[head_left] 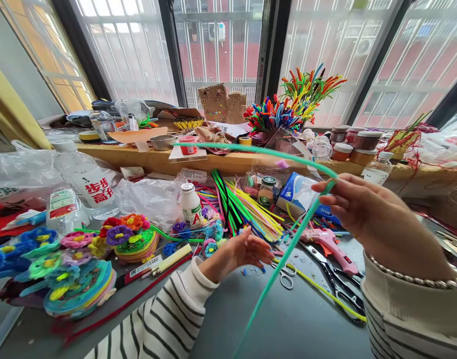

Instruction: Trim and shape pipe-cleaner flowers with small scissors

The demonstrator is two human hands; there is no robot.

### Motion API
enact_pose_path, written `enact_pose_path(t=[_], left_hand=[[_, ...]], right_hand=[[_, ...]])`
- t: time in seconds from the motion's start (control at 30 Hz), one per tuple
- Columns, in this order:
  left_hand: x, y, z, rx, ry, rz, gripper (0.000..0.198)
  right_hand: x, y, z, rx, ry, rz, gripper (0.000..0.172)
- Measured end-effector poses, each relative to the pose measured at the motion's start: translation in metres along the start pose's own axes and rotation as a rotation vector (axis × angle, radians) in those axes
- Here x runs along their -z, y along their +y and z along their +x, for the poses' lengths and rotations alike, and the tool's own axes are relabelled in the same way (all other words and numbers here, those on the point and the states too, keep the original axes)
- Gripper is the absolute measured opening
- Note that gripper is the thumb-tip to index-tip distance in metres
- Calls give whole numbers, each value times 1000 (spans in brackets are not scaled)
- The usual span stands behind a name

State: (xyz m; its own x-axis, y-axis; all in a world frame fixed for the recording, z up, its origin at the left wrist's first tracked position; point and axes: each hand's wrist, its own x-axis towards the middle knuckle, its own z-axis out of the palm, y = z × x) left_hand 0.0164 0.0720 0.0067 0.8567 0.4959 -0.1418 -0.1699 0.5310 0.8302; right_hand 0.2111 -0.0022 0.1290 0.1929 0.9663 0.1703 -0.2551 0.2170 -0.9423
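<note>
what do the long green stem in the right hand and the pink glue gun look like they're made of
Green stem, pinched in the right hand: likely a chenille pipe cleaner, matte and fuzzy, bending in a springy arc. Pink glue gun: seemingly smooth moulded plastic with a slight sheen. The left hand is open, holding nothing.

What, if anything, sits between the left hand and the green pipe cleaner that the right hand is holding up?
Nothing visible. The right hand pinches the bent green pipe cleaner above the table. The left hand hovers open just left of its lower strand, with only bare air between them. The small scissors lie flat below.
</note>
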Motion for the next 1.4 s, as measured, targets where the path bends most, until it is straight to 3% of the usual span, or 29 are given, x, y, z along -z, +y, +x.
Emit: enact_pose_path(t=[0.13,0.3,0.4,0.53,0.6,0.7,0.8,0.87,0.93,1.07,1.27,1.4], left_hand=[[-6,-6,-3,179,-264,-90,66],[-3,-6,-5,257,-390,-103,81],[0,-8,-2,195,-308,-137,75],[3,-7,1,-12,-52,-313,62],[3,-3,-1,-84,-27,-396,60],[-1,0,-9,-92,-223,-359,61],[-6,0,-16,129,-510,-165,57],[-9,-2,-17,238,-565,-73,47],[-11,-5,-15,254,-513,-11,42],[-12,-11,-10,140,-265,81,29],[-7,-15,-8,101,-177,239,30],[-6,-20,-4,-13,-49,200,27]], right_hand=[[7,14,11,-153,-253,-23,7],[17,17,14,-274,-379,-57,9],[22,17,17,-273,-399,-35,13],[33,21,21,-304,-524,-16,16],[37,25,21,-334,-595,-23,18],[36,28,19,-438,-730,-139,19],[27,29,16,-575,-885,-316,18],[20,30,15,-618,-938,-399,17],[16,31,15,-623,-950,-445,18],[12,34,18,-580,-917,-441,18],[10,52,27,-481,-766,-404,18],[11,64,34,-428,-689,-309,14]])
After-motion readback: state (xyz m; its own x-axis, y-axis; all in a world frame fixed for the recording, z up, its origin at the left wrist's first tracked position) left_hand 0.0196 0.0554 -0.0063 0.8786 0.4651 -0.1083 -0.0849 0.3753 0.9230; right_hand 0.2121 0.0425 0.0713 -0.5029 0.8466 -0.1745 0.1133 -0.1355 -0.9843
